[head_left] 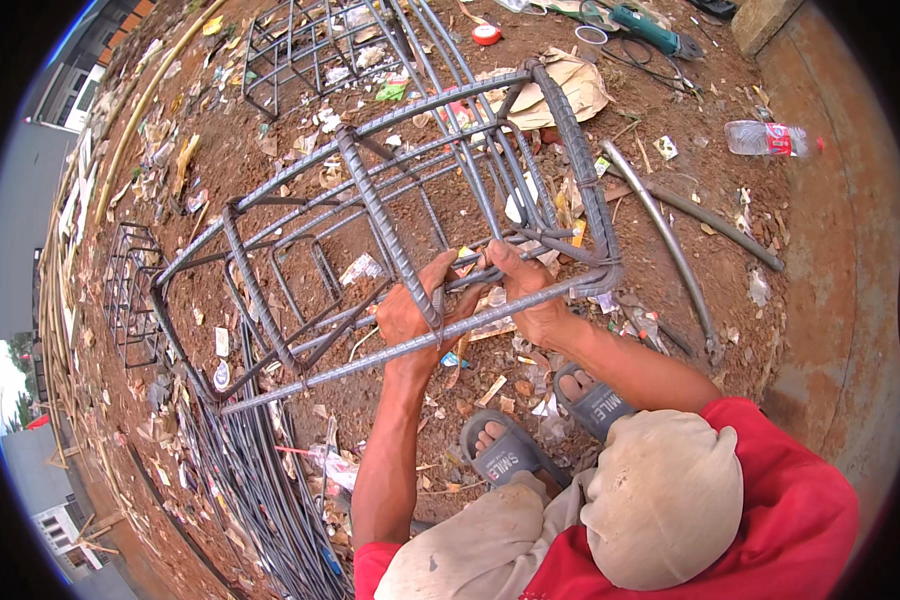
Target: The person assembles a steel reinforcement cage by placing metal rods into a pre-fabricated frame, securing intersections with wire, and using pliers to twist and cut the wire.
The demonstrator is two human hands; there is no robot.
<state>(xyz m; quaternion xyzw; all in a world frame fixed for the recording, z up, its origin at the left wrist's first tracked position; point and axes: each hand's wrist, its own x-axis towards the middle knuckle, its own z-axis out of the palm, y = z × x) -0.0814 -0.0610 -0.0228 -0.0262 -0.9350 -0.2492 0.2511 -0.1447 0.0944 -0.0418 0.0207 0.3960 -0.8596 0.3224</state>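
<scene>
— Near the grey sandals [510, 455], what do both hands do?
— The left hand [410, 315] is clenched around a bar of the rebar cage [370, 210]; the right hand [525, 290] grips the stirrup beside it.
— And the cage?
— It lies on red soil; farther away a plastic bottle [767, 138].

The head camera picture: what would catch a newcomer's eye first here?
First, the big rebar cage of ribbed steel bars, lying across the middle on red dirt. At its near bar, the left hand and right hand grip side by side. Beyond it, litter covers the ground, with a plastic bottle at upper right and a bundle of thin rods at lower left.
</scene>
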